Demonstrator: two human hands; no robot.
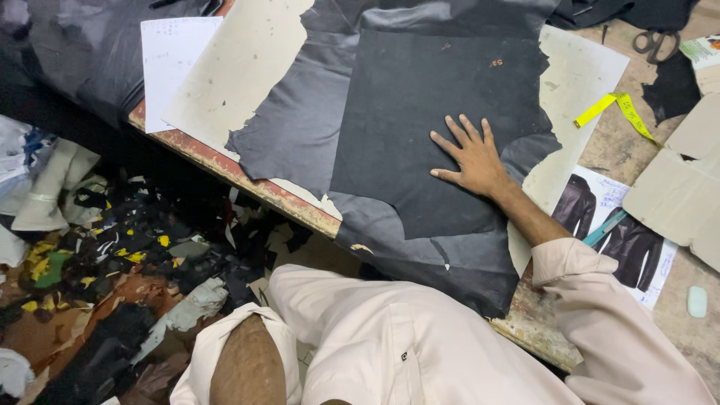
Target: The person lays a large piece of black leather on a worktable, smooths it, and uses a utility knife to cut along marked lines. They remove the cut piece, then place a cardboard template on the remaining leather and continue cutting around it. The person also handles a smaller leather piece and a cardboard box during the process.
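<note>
The table [600, 142] runs slantwise through the view, its worn top bare at the right and its chipped reddish edge facing the person. Below that edge the floor [112, 247] is heaped with offcuts in black, yellow, white and brown. Across the table lies a large dark grey hide [300, 120], its ragged rim hanging over the near edge. On top of it sits a matte black leather piece [412, 112], roughly square, lying flat with its lower corner close to the table's edge. A pale cardboard sheet [240, 60] shows from under the hide at the left, and a white paper [169, 60] lies partly beneath that.

The right hand [474, 159] rests palm down on the right margin of the black leather piece, fingers [461, 135] spread apart and flat, gripping nothing; the thumb points left across the leather. Its forearm leads back to a pale pink sleeve [600, 300]. The left hand is out of sight; only the bare left forearm [247, 367] shows at the bottom, so I cannot tell how its fingers stand.

To the right of the wrist lies a printed sheet with jacket pictures [637, 240], with brown cardboard pieces [682, 187] beside it. A yellow measuring tape [622, 109] curls just beyond the hide's right rim. Scissors [656, 41] lie at the far right corner, and a small pale chalk block [697, 301] sits near the right edge.
</note>
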